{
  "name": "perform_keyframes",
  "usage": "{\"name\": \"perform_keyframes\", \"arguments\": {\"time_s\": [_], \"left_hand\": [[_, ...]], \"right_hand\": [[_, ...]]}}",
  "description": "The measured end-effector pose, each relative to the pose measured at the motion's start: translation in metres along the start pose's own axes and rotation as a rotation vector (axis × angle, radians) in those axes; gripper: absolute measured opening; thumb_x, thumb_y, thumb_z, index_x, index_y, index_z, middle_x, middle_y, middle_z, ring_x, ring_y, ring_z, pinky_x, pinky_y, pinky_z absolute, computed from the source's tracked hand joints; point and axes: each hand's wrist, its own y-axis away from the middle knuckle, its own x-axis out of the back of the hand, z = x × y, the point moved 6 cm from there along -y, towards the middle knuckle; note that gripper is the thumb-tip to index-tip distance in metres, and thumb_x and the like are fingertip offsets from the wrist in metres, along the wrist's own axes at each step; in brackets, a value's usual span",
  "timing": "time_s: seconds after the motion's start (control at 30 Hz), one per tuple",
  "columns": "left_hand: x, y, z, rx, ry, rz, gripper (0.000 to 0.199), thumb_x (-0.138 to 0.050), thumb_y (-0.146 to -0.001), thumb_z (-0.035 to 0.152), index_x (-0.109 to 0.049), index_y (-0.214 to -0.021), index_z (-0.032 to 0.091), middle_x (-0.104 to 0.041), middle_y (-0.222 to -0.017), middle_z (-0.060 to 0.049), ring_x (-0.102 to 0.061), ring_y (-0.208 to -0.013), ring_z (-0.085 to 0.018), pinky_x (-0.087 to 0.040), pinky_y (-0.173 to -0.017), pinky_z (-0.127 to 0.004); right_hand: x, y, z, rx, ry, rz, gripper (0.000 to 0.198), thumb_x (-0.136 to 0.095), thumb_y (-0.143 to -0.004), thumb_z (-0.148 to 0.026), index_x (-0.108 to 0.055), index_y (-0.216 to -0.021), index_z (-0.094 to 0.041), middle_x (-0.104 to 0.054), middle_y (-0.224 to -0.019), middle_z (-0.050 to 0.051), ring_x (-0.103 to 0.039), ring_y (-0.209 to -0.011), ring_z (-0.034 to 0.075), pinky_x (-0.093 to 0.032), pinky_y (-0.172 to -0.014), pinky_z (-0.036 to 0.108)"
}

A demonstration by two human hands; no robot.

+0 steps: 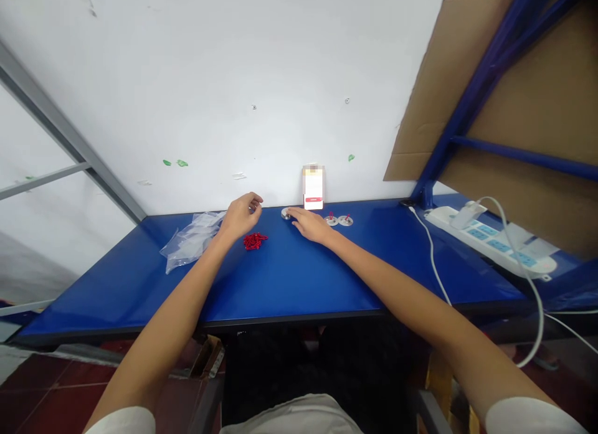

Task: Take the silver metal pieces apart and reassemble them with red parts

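My right hand (312, 225) reaches over the blue tabletop with its fingers stretched out. Its fingertips rest on a round, shiny silver disc (284, 213), partly covered by them. To the right of that hand lie a silver disc with a red loop (331, 221) and another silver disc (346, 221) with a red piece on it. My left hand (242, 215) hovers near the back of the table, fingers loosely curved and apart, with nothing visible in them. Just below it on the table is a small heap of red cords (255, 241).
Clear plastic bags (194, 238) lie left of my left hand. A lit phone (313, 188) leans against the white wall. At the right, a white power strip (490, 241) with plugged-in chargers and a white cable (432, 253) lie beside a blue metal frame (467, 110).
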Motion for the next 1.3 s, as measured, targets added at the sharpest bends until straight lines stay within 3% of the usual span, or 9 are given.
{"name": "perform_keyframes", "arguments": {"time_s": [0.1,0.27,0.37,0.47,0.53,0.7,0.93,1.13,1.3], "left_hand": [[0.0,0.0,0.001,-0.006,0.012,-0.005,0.023,-0.056,-0.093,0.024,-0.071,-0.109,0.02,-0.077,-0.099,-0.008,-0.072,-0.091,-0.023,-0.057,-0.084,-0.035],[0.0,0.0,0.003,-0.004,0.014,-0.011,0.023,-0.055,-0.093,0.023,-0.071,-0.108,0.021,-0.077,-0.098,-0.007,-0.072,-0.09,-0.023,-0.057,-0.085,-0.035],[-0.001,0.001,0.004,-0.014,0.022,-0.013,0.022,-0.056,-0.093,0.024,-0.072,-0.107,0.021,-0.077,-0.097,-0.007,-0.072,-0.089,-0.023,-0.057,-0.084,-0.035],[0.0,0.002,0.007,-0.036,0.049,-0.024,0.023,-0.056,-0.093,0.027,-0.073,-0.107,0.021,-0.078,-0.097,-0.007,-0.073,-0.089,-0.023,-0.057,-0.083,-0.034],[-0.001,0.002,0.012,-0.067,0.056,-0.098,0.024,-0.057,-0.093,0.029,-0.075,-0.107,0.021,-0.079,-0.098,-0.007,-0.073,-0.088,-0.023,-0.057,-0.083,-0.034],[-0.012,0.008,0.018,-0.122,0.039,-0.449,0.022,-0.061,-0.089,0.032,-0.08,-0.095,0.022,-0.082,-0.097,-0.005,-0.073,-0.084,-0.022,-0.057,-0.083,-0.034],[-0.029,0.017,-0.004,-0.083,0.033,-0.72,0.017,-0.074,-0.08,0.036,-0.083,-0.093,0.029,-0.082,-0.093,-0.002,-0.075,-0.083,-0.022,-0.055,-0.076,-0.03],[-0.033,0.016,-0.009,-0.123,0.034,-0.725,0.011,-0.068,-0.081,0.032,-0.079,-0.084,0.028,-0.08,-0.088,-0.002,-0.074,-0.08,-0.021,-0.053,-0.075,-0.029],[-0.021,0.012,-0.006,-0.132,0.144,-0.596,0.015,-0.06,-0.091,0.031,-0.071,-0.099,0.024,-0.08,-0.093,-0.003,-0.074,-0.082,-0.02,-0.055,-0.078,-0.03]], "right_hand": [[0.006,0.002,0.007,-0.014,0.025,0.027,0.045,-0.06,-0.107,-0.017,-0.06,-0.151,-0.023,-0.068,-0.143,0.012,-0.067,-0.127,0.027,-0.054,-0.104,0.037],[0.009,0.001,0.008,-0.042,0.088,0.032,0.031,-0.066,-0.107,-0.031,-0.07,-0.136,-0.021,-0.069,-0.131,0.011,-0.07,-0.112,0.025,-0.054,-0.089,0.031],[0.01,0.001,0.006,-0.038,0.099,0.029,0.025,-0.066,-0.107,-0.034,-0.074,-0.128,-0.022,-0.071,-0.128,0.01,-0.072,-0.108,0.024,-0.053,-0.086,0.03],[0.016,0.001,0.008,-0.057,0.085,0.043,0.026,-0.06,-0.107,-0.024,-0.075,-0.129,-0.022,-0.075,-0.129,0.01,-0.073,-0.11,0.025,-0.053,-0.091,0.031],[0.022,0.002,0.015,-0.098,0.071,0.055,0.032,-0.056,-0.107,-0.018,-0.075,-0.132,-0.022,-0.077,-0.131,0.009,-0.073,-0.115,0.027,-0.053,-0.094,0.032],[0.037,0.005,0.034,-0.198,0.01,0.137,0.032,-0.057,-0.105,-0.017,-0.077,-0.129,-0.023,-0.08,-0.127,0.009,-0.075,-0.114,0.028,-0.056,-0.095,0.034],[0.048,0.01,0.036,-0.266,-0.188,0.253,0.028,-0.061,-0.103,-0.018,-0.079,-0.125,-0.021,-0.084,-0.111,0.008,-0.079,-0.103,0.024,-0.058,-0.093,0.031],[0.037,0.007,0.037,-0.303,-0.336,0.249,0.027,-0.064,-0.1,-0.015,-0.081,-0.12,-0.022,-0.084,-0.113,0.006,-0.08,-0.104,0.022,-0.061,-0.099,0.034],[0.023,0.007,0.039,-0.485,-0.769,0.259,0.023,-0.066,-0.096,-0.009,-0.081,-0.112,-0.017,-0.084,-0.108,0.008,-0.082,-0.092,0.023,-0.07,-0.084,0.034]]}}
